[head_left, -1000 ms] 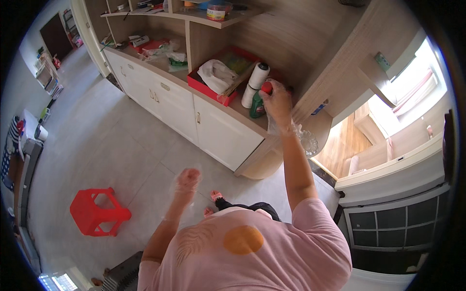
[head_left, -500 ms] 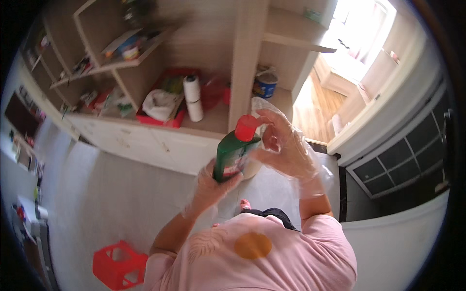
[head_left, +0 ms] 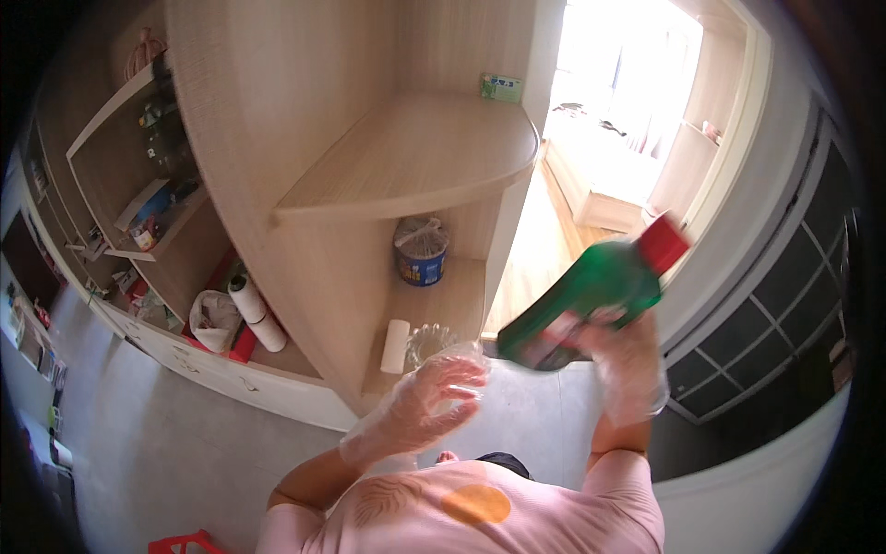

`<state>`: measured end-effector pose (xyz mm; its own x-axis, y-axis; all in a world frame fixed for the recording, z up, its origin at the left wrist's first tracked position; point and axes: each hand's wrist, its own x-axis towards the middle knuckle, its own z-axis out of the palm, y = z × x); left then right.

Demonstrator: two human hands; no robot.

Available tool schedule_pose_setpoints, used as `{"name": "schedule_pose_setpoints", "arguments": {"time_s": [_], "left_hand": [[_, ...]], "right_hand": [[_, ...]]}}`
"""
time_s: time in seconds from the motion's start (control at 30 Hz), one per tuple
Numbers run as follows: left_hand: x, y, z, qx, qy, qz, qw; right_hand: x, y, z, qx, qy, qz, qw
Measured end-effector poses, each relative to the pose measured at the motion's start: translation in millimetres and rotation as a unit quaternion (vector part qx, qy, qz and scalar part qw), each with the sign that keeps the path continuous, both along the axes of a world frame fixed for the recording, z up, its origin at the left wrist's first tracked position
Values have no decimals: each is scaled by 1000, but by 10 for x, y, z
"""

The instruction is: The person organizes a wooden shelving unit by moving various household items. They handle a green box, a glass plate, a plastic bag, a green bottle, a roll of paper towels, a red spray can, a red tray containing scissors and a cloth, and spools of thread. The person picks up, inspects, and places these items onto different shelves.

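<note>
My right hand (head_left: 628,360), in a clear plastic glove, is wrapped round a green bottle (head_left: 577,305) with a red cap. The bottle is tilted, its cap pointing up and to the right, and its outline is slightly smeared. My left hand (head_left: 429,402), gloved the same way, holds nothing; its fingers are apart and curved. Just beyond it, on the lowest corner shelf, stand a white roll (head_left: 396,346) and a clear glass vessel (head_left: 430,343). My left fingers partly cover the vessel, and I cannot tell whether they touch it.
Ahead is a rounded wooden corner shelf (head_left: 420,152) with a small green box (head_left: 500,88) on it. Below stands a blue tub (head_left: 421,251) topped with plastic. Cabinet compartments at left hold a white roll (head_left: 257,312) and a white bag (head_left: 215,320). A red stool (head_left: 187,543) shows at lower left.
The bottle has passed from my left hand to my right and moved rightward. My left hand has let go and opened. The view has turned right, toward the corner shelves.
</note>
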<state>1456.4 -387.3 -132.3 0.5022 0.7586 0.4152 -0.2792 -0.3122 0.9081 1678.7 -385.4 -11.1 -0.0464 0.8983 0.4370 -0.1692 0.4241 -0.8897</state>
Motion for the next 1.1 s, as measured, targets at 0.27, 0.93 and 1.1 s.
{"name": "schedule_pose_setpoints", "arguments": {"time_s": [0.27, 0.93, 1.1], "left_hand": [[-151, 154, 609, 278, 167, 245, 914], [-599, 657, 2168, 310, 388, 603, 625], [-828, 735, 2066, 506, 515, 550, 420]], "right_hand": [[641, 1447, 1049, 169, 40, -58, 983], [-1322, 2764, 1454, 220, -334, 375, 837], [-1372, 2552, 1465, 320, -405, 256, 817]]}}
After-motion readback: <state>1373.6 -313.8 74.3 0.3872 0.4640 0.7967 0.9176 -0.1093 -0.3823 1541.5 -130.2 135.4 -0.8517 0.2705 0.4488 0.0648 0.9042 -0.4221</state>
